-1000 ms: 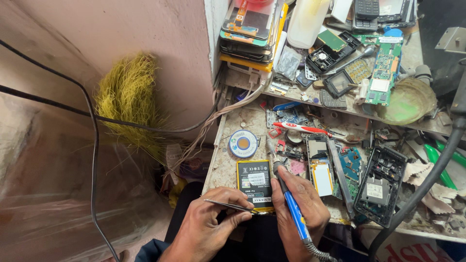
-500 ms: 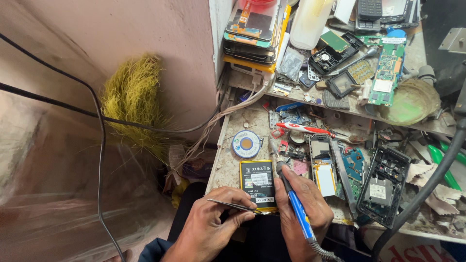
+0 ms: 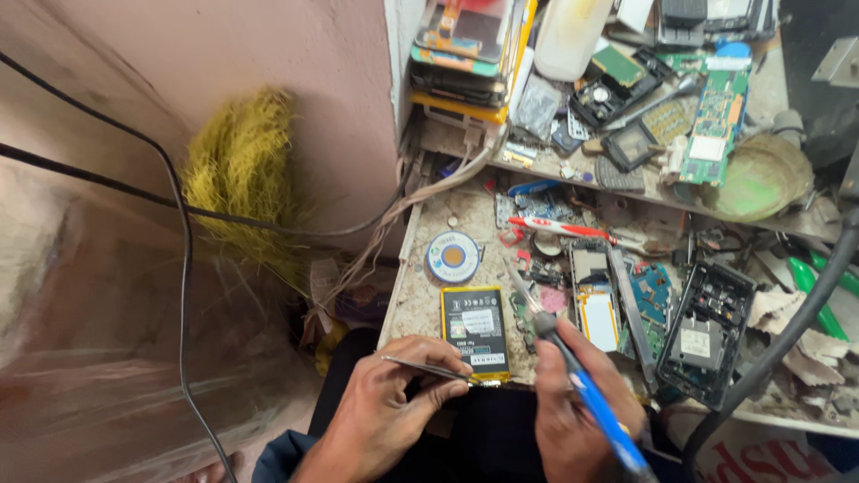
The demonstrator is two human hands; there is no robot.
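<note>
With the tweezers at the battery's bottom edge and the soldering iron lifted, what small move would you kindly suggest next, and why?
Probably bring the soldering iron tip down towards the bottom edge of the battery. The left hand already has the tweezers pointed at that edge, near the bench front, while the right hand holds the iron with its tip raised above the boards beside the battery, away from that spot.

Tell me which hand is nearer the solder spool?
Left. The left hand sits below the solder spool, just left of it; the right hand, holding the soldering iron, is farther to the right.
</note>
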